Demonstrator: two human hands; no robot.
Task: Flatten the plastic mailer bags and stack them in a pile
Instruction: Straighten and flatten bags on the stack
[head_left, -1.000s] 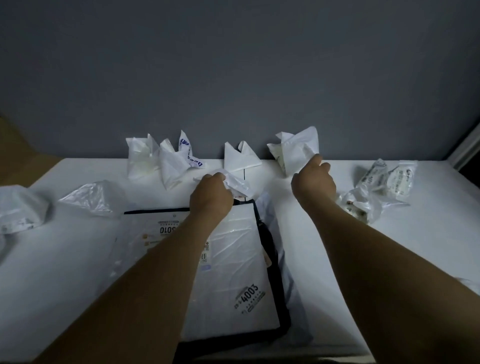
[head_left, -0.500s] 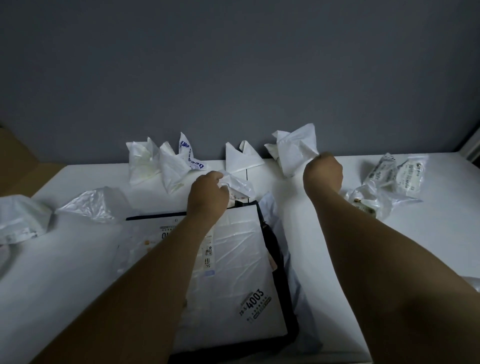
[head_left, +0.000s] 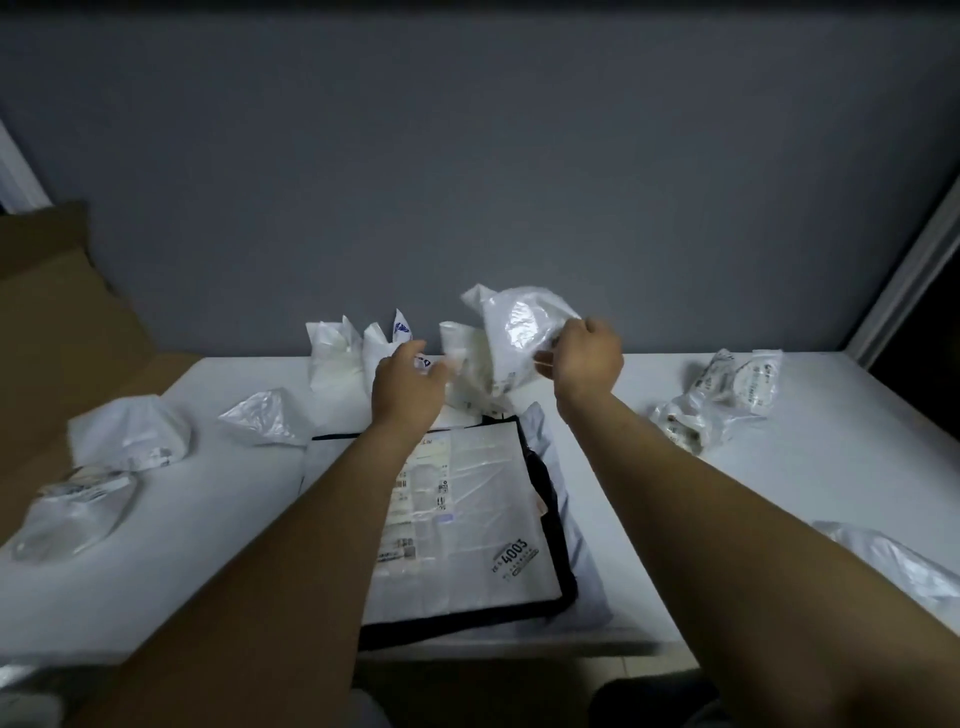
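Hands hover over the flat pile (head_left: 483, 493): the right hand (head_left: 589, 358) pinches a crumpled white bag (head_left: 519, 332) aloft, probably to smooth it, while the left hand (head_left: 408, 387) reaches in, open and empty. More crumpled bags (head_left: 337, 353) wait on the tabletop (head_left: 831, 441).

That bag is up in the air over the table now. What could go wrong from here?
The right hand grips the lifted bag by one side; slick plastic could slip free. Swinging it down might topple the crumpled bags standing by the wall. The flat pile lies near the table's front edge; pressing on it could slide it off.
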